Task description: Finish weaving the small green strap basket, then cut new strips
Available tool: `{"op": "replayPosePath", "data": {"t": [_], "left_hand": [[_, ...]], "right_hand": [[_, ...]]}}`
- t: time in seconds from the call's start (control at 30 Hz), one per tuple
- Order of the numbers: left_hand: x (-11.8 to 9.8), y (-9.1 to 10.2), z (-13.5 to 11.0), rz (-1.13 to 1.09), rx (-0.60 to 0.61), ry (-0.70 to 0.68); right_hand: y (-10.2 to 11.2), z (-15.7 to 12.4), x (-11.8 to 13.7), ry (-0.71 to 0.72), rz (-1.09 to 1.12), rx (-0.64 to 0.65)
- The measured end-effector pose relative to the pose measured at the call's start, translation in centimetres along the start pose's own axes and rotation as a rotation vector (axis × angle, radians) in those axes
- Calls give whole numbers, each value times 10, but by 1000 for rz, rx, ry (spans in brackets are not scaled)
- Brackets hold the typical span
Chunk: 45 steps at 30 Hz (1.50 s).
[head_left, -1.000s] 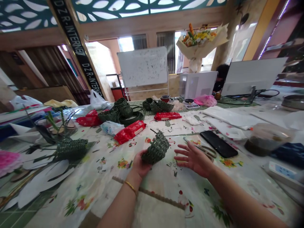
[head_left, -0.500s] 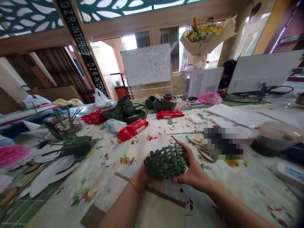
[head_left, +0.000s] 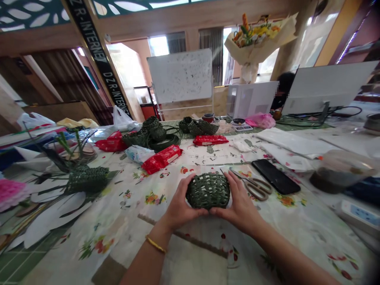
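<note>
A small dark green woven basket (head_left: 208,190) sits bottom-up between both my hands, just above the flowered tablecloth (head_left: 124,221). My left hand (head_left: 179,206) cups its left side with the fingers curled round it. My right hand (head_left: 242,202) wraps its right side, and the thumbs meet under the near edge. A gold bangle (head_left: 155,244) is on my left wrist.
Scissors (head_left: 255,187) and a black phone (head_left: 276,176) lie just right of my right hand. Red packets (head_left: 162,158), more green woven baskets (head_left: 152,134) and another woven piece (head_left: 87,179) lie further left and back. A person sits behind the monitor (head_left: 326,89) at far right.
My right hand, open and apart a second ago, has closed on the basket. Both hands have turned it from tilted on its side to bottom-up and moved it slightly up and right.
</note>
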<state>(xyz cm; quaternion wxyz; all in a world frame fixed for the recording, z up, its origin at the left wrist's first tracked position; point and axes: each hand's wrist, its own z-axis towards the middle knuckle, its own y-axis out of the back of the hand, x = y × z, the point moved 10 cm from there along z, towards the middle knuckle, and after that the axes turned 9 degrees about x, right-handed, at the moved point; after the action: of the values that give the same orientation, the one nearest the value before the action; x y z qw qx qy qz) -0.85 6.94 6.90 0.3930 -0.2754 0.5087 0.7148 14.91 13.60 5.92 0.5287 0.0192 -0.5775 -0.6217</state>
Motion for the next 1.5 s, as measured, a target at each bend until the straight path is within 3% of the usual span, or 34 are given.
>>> {"op": "replayPosePath", "data": {"t": [0.2,0.37,0.77,0.97,1.17,1.3,1.5], "left_hand": [[-14,-12,0,178,86,-118],[-13,-24,1,334,138,-71],[-16,-28,-1,570,81,24],[-22,-22,-2,466,56,-43],[-27,-21,-3,386,42,-108],[-21,-25,-1,398,71,-43],[-16,-33,0,430,116,-9]], "right_hand": [[1,-1,27,202,-209,34],[-2,-2,25,162,-180,31],[2,-6,35,164,-251,-50],[13,-11,47,190,-293,-126],[14,-13,43,167,-217,-135],[7,-10,37,139,-228,-104],[-3,-11,46,239,-424,-101]]}}
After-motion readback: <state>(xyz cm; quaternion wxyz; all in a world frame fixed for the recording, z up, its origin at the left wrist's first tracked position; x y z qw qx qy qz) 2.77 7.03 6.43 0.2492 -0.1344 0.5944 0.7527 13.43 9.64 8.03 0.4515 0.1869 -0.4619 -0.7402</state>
